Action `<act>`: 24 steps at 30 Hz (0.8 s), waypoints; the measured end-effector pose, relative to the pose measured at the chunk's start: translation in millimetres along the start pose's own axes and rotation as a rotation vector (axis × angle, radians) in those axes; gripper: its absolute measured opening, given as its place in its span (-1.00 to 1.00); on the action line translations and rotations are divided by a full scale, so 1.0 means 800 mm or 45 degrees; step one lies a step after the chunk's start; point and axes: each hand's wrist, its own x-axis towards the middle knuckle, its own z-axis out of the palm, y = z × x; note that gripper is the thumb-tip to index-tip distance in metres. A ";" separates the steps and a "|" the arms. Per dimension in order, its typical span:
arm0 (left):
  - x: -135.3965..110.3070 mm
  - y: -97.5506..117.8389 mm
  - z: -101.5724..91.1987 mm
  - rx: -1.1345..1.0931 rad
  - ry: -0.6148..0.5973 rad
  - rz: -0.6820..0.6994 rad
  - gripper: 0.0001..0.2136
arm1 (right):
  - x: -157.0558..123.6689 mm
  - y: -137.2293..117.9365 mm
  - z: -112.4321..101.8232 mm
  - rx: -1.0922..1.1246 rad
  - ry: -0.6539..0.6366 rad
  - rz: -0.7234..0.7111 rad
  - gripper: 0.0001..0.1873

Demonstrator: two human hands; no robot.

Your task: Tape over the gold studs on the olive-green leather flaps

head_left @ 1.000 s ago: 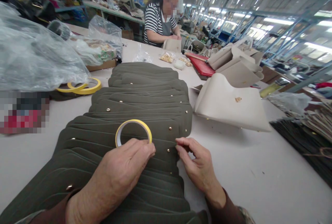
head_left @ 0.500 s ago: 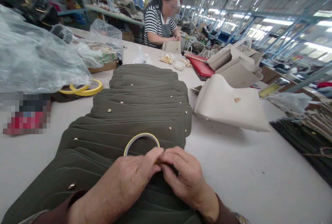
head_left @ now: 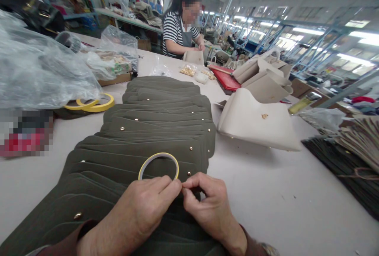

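Obs., head view. A yellow adhesive tape roll (head_left: pixel 158 154) stands tilted on its edge over the near end of a fanned row of olive bag panels (head_left: pixel 154 147) set with brass studs. The row's long axis runs straight ahead, away from the person, with each overlapping panel lying crosswise. The roll sits directly ahead of both wrists.

The left hand (head_left: pixel 142 208) is the nearer: its fingers (head_left: pixel 166 183) are closed on the roll's lower rim. The right hand (head_left: pixel 211 208) lies just beside it, thumb and forefinger pinched together at the roll's lower right edge. Any tape end between them is too fine to tell.

Containers: left of the row, a heaped clear polythene bag (head_left: pixel 38 70), and a cardboard tray (head_left: pixel 115 79) holding wrapped packets. Beside the tray, 2 more yellow tape rolls (head_left: pixel 94 105) lie flat. Beyond the row, a small clear bag of gold-coloured fittings (head_left: pixel 188 70) rests on the white worktop (head_left: pixel 266 192).

Right of the row: cream bag bodies (head_left: pixel 257 125) and a red board (head_left: pixel 225 80). At the far side, a co-worker in a striped top (head_left: pixel 173 34) has both hands on a cream bag piece (head_left: pixel 194 57).
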 end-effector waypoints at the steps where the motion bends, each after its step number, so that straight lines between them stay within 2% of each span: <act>1: 0.000 0.002 0.000 -0.024 0.028 0.019 -0.74 | 0.002 0.001 0.000 0.126 -0.024 0.217 -0.89; 3: 0.001 0.007 0.000 -0.092 0.068 0.047 -0.76 | 0.006 0.008 -0.003 0.376 -0.049 0.599 -0.88; 4: 0.001 0.008 0.001 -0.112 0.080 0.048 -0.77 | 0.009 0.014 -0.006 0.468 -0.048 0.725 -0.83; 6: 0.002 0.008 0.003 -0.067 0.061 0.014 -0.80 | 0.013 0.029 -0.014 0.547 -0.034 0.852 -0.72; 8: 0.003 0.005 0.005 0.068 -0.048 -0.085 -0.85 | 0.014 0.043 -0.022 0.532 -0.054 0.875 -0.64; 11: 0.005 0.002 0.005 0.212 -0.284 -0.229 -0.85 | 0.010 0.054 -0.028 0.432 -0.099 0.808 -0.62; 14: 0.007 0.003 0.003 0.234 -0.402 -0.295 -0.82 | 0.004 0.051 -0.025 0.227 -0.153 0.656 -0.72; 17: 0.007 0.004 0.003 0.223 -0.434 -0.318 -0.82 | 0.003 0.045 -0.020 -0.032 -0.185 0.424 -0.82; 20: 0.005 0.004 0.006 0.214 -0.419 -0.316 -0.83 | 0.005 0.042 -0.015 -0.242 -0.168 0.186 -0.84; 24: 0.003 0.003 0.009 0.223 -0.386 -0.301 -0.83 | 0.007 0.045 -0.009 -0.390 -0.162 0.072 -0.84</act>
